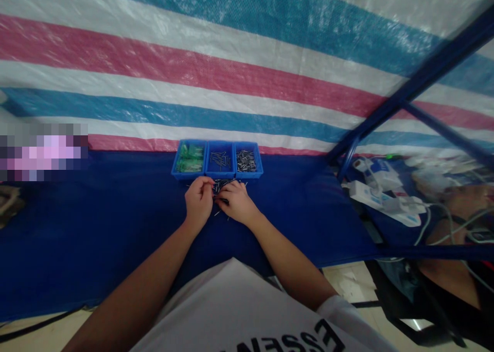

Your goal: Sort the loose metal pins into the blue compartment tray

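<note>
Between my hands a small pile of thin dark metal pieces, like nails or screws, lies on the blue table cover. My left hand is at the pile's left side, fingers curled and thumb pressed to them; whatever they pinch is too small to make out. From the right, my right hand reaches over the pile with bent fingers closed at the pieces, and its fingertips are partly hidden. Just beyond stand three joined blue bins: the left bin holds green packets, the middle bin some thin pieces, the right bin many more.
A striped plastic sheet hangs behind the table. On the right are a blue metal frame, a white power strip with cables, and another person's arm. A pixelated patch covers something at the far left.
</note>
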Demonstrator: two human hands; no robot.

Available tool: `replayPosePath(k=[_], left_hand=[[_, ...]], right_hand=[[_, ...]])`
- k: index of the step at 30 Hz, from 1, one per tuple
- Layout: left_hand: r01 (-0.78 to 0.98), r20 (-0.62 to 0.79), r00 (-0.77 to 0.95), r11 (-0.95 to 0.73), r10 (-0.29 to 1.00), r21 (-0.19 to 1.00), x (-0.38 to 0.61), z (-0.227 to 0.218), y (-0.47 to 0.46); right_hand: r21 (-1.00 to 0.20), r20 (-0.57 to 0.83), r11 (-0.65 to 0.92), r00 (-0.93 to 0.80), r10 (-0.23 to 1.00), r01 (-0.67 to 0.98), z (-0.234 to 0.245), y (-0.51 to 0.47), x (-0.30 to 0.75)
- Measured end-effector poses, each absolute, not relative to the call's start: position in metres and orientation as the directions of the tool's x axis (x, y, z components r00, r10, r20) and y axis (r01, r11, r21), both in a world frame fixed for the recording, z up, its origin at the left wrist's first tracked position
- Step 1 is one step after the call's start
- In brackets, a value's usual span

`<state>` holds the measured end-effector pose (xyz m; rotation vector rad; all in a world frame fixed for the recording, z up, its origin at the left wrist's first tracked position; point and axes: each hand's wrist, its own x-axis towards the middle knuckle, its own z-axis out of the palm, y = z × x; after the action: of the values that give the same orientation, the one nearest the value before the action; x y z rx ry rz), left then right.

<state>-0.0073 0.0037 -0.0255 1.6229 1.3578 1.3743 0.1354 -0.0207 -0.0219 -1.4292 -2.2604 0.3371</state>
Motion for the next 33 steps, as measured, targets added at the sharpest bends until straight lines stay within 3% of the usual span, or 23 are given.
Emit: replayPosePath(k=[11,19,33], left_hand=[[0.404,0.404,-0.056,-0.349,0.913,0.845,-0.0061,-0.0251,0.0049],[0.39,0.319,-0.085,-0.263,0.944,0.882,-0.0056,-0.0281,0.0054],[0.404,0.296,-0.08,-0.24,0.952,0.883,-0.0035,-0.0256,0.005]], right_hand=[[-0.41,0.237,0.425,-0.356,0.904,0.807,-0.0222,-0.0204,0.1363],[-0.408,0.225,0.405,-0.34,0.913,0.818,-0.0181,-0.0213,0.1355],[-0.368,0.221,0.404,-0.343,0.913,0.838,-0.0172,-0.0203,0.138]])
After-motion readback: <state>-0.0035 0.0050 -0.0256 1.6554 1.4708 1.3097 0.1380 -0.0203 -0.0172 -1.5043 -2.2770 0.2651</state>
